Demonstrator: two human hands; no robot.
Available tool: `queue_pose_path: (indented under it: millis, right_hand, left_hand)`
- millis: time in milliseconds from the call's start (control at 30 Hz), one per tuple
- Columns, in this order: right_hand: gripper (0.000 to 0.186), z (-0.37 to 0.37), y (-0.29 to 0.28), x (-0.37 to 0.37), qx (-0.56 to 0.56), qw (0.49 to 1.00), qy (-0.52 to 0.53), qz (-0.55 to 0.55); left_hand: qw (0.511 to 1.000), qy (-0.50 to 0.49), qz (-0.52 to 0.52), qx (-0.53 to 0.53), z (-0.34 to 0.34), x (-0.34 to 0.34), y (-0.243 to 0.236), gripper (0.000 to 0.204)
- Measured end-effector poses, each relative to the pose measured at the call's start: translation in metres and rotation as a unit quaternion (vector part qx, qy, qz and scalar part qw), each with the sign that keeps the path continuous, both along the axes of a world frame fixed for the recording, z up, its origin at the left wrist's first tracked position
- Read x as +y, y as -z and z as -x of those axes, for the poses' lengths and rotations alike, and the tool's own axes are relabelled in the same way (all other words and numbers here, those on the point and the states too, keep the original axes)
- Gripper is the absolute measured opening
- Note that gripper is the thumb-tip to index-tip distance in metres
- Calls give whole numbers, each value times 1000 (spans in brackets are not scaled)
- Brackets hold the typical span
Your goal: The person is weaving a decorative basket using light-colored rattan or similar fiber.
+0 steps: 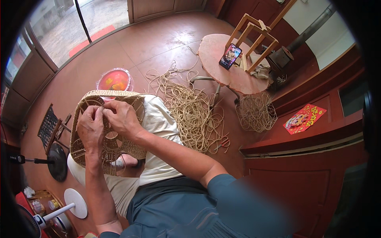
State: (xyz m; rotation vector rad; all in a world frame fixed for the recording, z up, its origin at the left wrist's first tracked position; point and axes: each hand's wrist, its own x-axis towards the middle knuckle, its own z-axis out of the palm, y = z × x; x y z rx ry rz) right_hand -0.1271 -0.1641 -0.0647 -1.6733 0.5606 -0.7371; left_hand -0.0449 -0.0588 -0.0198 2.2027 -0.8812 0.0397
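A round-cornered woven basket [140, 151] of tan cord rests on my lap, its open, looped middle facing up. Over the far part of its opening, my left hand [90, 129] is closed with thumb and fingers pinched together. My right hand [124, 121] reaches across from the right, also in a pinch, its fingertips meeting those of the left. What lies between the fingertips is too small and covered to make out. Below the hands, parts of the weave are hidden by the fingers and wrists.
Loose tan cord [188, 109] lies heaped on the floor to the right, with red-handled scissors [224, 142] beside it. Beyond stands a round table [210, 45] bearing a phone [230, 56] and a wooden frame [260, 33]. A red basin [114, 80] and folding stool [49, 129] stand left.
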Motion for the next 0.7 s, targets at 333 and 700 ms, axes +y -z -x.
queue_pose_path:
  millis: [333, 700]
  right_hand:
    - [20, -9, -8, -5, 8, 997, 74, 35]
    - [17, -16, 2, -14, -79, 993, 68, -56]
  left_hand:
    - [999, 32, 5, -44, -7, 1, -4, 22]
    - [994, 98, -44, 25, -19, -13, -9, 26]
